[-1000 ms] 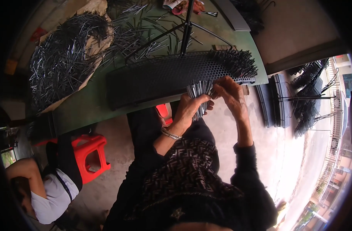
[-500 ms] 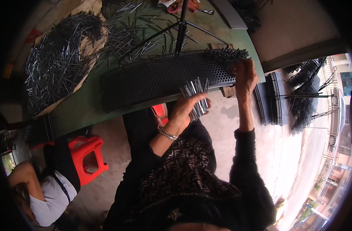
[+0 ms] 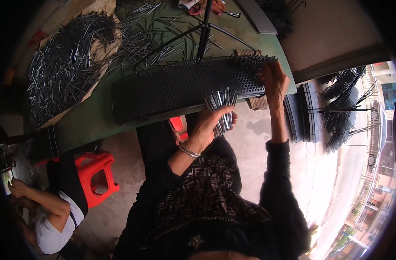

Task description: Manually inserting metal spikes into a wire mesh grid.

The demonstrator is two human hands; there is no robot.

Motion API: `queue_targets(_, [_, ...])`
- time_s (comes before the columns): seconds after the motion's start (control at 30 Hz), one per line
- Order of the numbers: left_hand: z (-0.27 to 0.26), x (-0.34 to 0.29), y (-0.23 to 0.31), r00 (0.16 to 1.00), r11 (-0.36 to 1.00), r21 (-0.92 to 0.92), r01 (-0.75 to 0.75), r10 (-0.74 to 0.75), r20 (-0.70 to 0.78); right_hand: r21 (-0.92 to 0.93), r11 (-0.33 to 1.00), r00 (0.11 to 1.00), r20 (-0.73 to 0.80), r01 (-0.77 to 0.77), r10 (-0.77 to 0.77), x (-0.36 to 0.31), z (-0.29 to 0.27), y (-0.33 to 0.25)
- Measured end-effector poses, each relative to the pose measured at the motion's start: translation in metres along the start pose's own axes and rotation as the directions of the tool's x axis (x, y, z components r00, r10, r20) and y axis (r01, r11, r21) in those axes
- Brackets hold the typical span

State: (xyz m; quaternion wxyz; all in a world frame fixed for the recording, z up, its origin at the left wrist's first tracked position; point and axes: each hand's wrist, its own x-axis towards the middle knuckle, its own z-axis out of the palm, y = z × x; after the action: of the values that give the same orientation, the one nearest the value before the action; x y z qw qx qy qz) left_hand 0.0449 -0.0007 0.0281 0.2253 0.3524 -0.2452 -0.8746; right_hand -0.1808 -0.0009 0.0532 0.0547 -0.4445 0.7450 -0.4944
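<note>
A bundle of short, thin metal rods [image 3: 224,104] is gripped in my left hand [image 3: 204,125], upright and slightly fanned, in front of a long black perforated panel [image 3: 163,89]. My right hand [image 3: 276,84] is at the panel's right end. Its fingers are bent and pinched together at the far edge, and I cannot make out what is between them. Close by them, a dense row of small dark pieces [image 3: 252,63] sticks up along that edge. The panel lies along the near side of the green table [image 3: 89,125].
A heap of dark rods [image 3: 68,65] lies on brown paper at the left, with more scattered beyond the panel. A black stand [image 3: 203,34] rises behind it. Stacked panels [image 3: 308,112] stand to the right. A red stool [image 3: 96,177] and a seated person [image 3: 59,221] are at lower left.
My right hand has shifted slightly, its fingers still at the panel's right end. My left hand has barely moved. The seated person has stretched a forearm out to the left.
</note>
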Motion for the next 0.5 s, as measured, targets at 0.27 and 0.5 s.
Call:
queue_targets(0.27, [-0.002, -0.005, 0.000, 1.000, 1.000, 0.004, -0.002, 0.002, 0.019, -0.167, 0.982, 0.990, 0.121, 0.087, -0.067, 0.007, 0.000, 0.008])
queue_targets(0.5, [-0.001, -0.008, 0.001, 1.000, 1.000, 0.010, -0.010, 0.010, -0.015, -0.480, 0.802, 0.928, 0.081, 0.356, -0.364, 0.003, 0.005, 0.005])
